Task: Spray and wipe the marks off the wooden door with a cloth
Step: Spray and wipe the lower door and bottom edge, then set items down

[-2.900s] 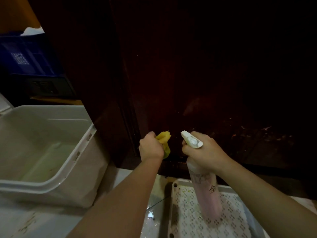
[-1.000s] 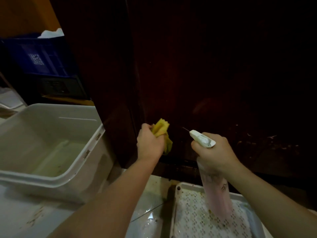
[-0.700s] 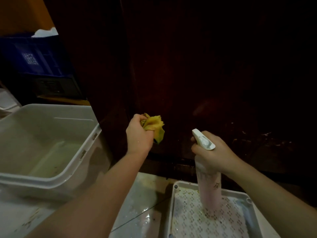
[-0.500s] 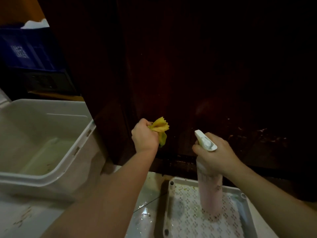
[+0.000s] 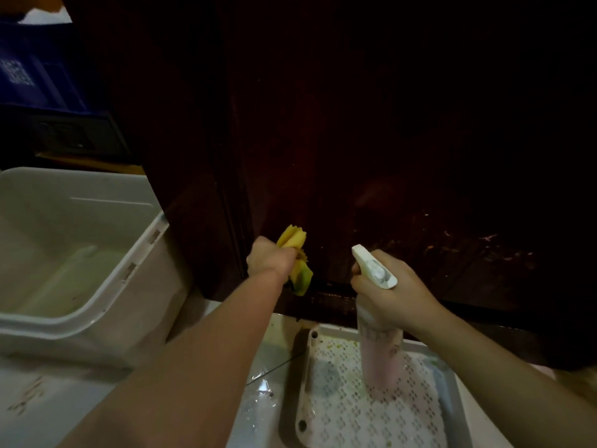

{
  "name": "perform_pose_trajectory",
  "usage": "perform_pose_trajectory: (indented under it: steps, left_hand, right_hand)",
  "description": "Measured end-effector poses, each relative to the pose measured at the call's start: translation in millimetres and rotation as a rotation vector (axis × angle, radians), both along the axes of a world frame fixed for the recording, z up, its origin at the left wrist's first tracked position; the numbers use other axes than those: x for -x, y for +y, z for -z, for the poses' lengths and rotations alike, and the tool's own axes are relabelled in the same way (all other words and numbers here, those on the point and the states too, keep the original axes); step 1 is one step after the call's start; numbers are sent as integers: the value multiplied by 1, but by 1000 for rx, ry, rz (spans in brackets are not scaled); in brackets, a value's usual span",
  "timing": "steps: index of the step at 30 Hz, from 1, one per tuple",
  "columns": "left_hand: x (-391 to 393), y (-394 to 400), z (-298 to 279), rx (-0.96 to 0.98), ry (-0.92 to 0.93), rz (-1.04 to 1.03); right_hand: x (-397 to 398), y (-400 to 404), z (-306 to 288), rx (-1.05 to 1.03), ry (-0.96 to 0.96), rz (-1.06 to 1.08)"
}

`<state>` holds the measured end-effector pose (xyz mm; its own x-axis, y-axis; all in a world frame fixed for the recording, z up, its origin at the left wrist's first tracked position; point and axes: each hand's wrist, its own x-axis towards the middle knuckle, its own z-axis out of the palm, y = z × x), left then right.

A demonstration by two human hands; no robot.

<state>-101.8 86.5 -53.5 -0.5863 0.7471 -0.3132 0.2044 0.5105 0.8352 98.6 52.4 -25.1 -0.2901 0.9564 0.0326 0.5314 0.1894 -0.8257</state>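
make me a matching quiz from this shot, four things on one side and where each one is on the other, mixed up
Things:
1. yellow cloth
2. spray bottle
3. white tub
4. perforated tray

Places:
A. on the floor, below the bottle
B. bunched in the left hand
C. far left, beside the wooden door
D. gripped in the right hand

Pairs: 1-B, 2-D, 3-C, 4-A

Both bare forearms reach forward toward twelve o'clock. The left hand is fisted. The right hand, at its three o'clock, is clenched too.
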Motion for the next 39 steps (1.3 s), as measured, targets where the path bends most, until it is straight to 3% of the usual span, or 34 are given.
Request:
perform_pose_trajectory:
  steps: [5, 12, 19, 28, 34, 39]
  left_hand:
    - [18, -9, -7, -60, -1, -43]
    - [20, -13, -19, -168, -9, -20]
    - [-1, -9, -26, -275, -49, -3]
    - [-9, -4, -22, -307, 3, -34]
    - [-10, -4, -20, -311, 30, -15]
    - [-9, -5, -22, -303, 34, -7]
  right_hand:
    - [13, 1, 1, -115, -177, 62]
    - [7, 0, -4, 87, -74, -69]
    - [1, 3, -11, -158, -76, 148]
    - [-7, 3, -18, -55, 56, 39]
    - [-2, 3, -13, -170, -90, 149]
    - [-1, 5, -10, -57, -48, 105]
